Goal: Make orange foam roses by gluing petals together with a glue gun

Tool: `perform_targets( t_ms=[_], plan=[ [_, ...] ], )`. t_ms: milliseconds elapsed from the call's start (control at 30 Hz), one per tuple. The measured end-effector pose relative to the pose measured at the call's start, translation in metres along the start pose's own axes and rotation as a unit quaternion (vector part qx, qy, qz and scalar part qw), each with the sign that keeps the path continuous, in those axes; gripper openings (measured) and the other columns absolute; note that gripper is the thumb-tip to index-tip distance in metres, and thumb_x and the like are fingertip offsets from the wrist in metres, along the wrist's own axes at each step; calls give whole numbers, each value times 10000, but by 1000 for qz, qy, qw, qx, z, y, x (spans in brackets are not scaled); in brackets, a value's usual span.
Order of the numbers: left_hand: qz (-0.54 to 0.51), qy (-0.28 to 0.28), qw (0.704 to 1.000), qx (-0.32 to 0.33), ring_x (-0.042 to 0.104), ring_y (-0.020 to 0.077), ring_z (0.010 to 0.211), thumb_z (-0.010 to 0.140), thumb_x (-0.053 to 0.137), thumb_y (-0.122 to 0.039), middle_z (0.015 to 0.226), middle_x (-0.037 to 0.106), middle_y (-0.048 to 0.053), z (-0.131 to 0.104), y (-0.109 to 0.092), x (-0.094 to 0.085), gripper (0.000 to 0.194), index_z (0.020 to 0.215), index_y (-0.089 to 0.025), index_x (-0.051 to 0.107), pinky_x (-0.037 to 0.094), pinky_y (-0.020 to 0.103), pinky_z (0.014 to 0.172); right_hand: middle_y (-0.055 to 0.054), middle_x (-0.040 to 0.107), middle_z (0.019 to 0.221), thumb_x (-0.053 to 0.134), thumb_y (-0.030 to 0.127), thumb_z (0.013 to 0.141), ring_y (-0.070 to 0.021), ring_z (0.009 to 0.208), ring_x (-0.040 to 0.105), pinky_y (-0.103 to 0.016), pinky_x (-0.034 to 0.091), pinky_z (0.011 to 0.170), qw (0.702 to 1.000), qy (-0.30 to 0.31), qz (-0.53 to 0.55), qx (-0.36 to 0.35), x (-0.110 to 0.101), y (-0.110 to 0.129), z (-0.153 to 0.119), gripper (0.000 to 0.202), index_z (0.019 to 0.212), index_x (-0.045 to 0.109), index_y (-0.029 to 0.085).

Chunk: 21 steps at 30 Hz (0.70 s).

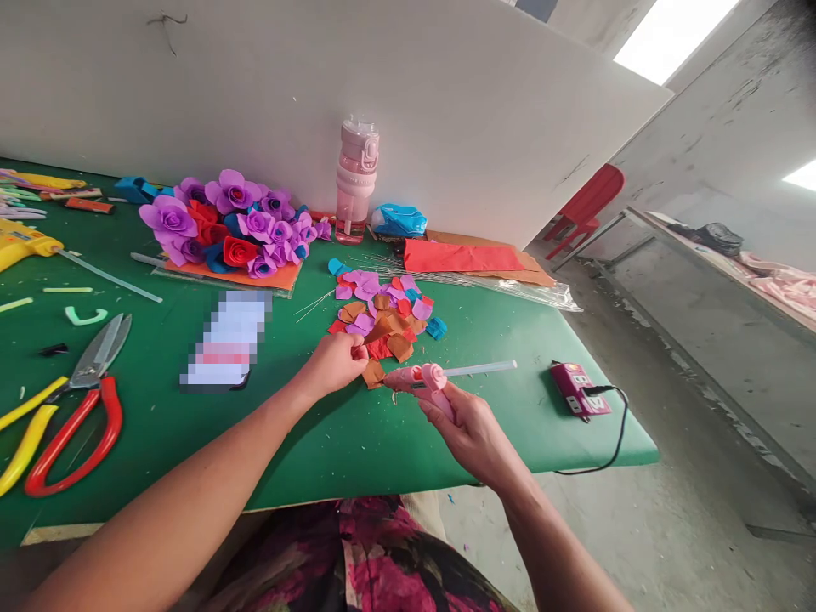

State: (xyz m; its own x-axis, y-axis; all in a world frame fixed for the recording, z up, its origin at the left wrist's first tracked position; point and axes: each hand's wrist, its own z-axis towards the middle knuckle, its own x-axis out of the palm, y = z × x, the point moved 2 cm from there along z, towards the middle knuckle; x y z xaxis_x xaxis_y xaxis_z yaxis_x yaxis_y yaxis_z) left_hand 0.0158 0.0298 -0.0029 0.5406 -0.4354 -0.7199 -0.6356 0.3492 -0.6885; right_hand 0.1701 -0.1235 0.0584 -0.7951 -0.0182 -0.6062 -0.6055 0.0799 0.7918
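Note:
My right hand is wrapped around the handle of a pink glue gun, with a clear glue stick sticking out of its back end. The gun's nozzle points left, close to a brown petal. My left hand is closed in a pinch, its fingertips at the edge of another brown paper petal. Around and behind it lies a loose pile of purple petals, with red, blue and brown ones mixed in. The fingers partly hide what they grip.
Purple and red paper flowers stand at the back left. A pink bottle, red sheets and thin wires line the wall. Left are a phone, shears and a yellow glue gun. A corded purple box sits right.

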Motion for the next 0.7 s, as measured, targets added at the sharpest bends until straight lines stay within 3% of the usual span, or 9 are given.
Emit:
perform_targets(
  t_ms=[333, 600, 700],
  plan=[
    [-4, 1, 1000, -6, 505, 123, 557, 652, 509, -165, 570, 567, -24, 1, 2, 2, 95, 569, -199, 476, 324, 240, 544, -17, 656, 1204, 403, 294, 947, -233, 1064, 620, -303, 450, 923, 1000, -10, -8, -14, -2, 1, -1, 333, 1216, 595, 256],
    [-3, 3, 1000, -18, 493, 125, 553, 654, 504, -170, 553, 549, -26, 0, 1, 1, 106, 560, -201, 465, 314, 241, 533, -59, 715, 1013, 438, 356, 924, -222, 844, 655, -278, 491, 766, 999, -35, -39, 8, -6, -1, -1, 342, 1147, 637, 190],
    [-5, 5, 1000, -15, 499, 126, 562, 648, 508, -178, 565, 565, -25, 0, 1, 1, 85, 569, -200, 481, 320, 238, 539, -49, 696, 1050, 413, 356, 935, -203, 832, 636, -264, 476, 757, 999, -20, -25, -3, -6, 3, -1, 353, 1161, 626, 190]
  ],
)
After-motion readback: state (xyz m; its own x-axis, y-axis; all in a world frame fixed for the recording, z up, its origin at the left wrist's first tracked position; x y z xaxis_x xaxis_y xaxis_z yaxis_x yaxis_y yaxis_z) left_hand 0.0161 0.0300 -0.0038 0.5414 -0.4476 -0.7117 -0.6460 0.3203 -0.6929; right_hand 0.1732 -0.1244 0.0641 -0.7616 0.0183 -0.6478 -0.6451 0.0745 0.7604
